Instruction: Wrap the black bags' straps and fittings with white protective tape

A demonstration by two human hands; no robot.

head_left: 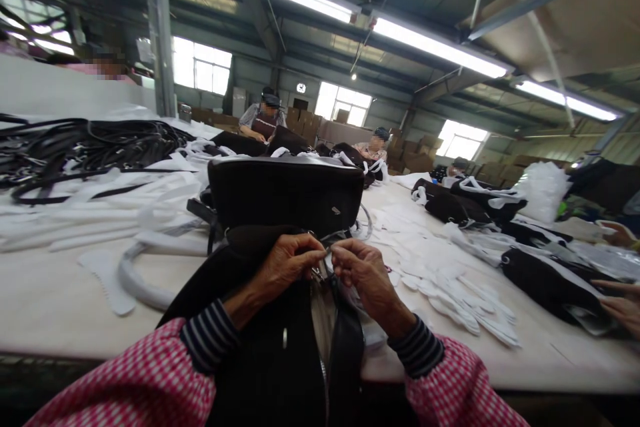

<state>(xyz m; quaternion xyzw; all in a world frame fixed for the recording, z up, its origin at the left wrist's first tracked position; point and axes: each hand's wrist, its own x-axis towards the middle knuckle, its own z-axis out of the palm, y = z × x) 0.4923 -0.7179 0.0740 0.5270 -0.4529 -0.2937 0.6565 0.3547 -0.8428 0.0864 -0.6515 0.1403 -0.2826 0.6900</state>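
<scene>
A black handbag (285, 197) stands at the near edge of the long worktable (55, 293), with black fabric and a strap hanging down toward me. My left hand (287, 263) is closed in a pinch at the bag's top edge. My right hand (363, 273) is pinched too, a few centimetres to the right. Between them runs a thin silvery piece (327, 240), too small to name. Both wrists show striped cuffs under pink checked sleeves.
White paper wrappings (450, 273) lie scattered to the right, white strips (100, 213) and black straps (75, 147) to the left. More black bags (450, 203) sit farther along. Other people work at the far end. Another person's hands (623, 303) reach in at right.
</scene>
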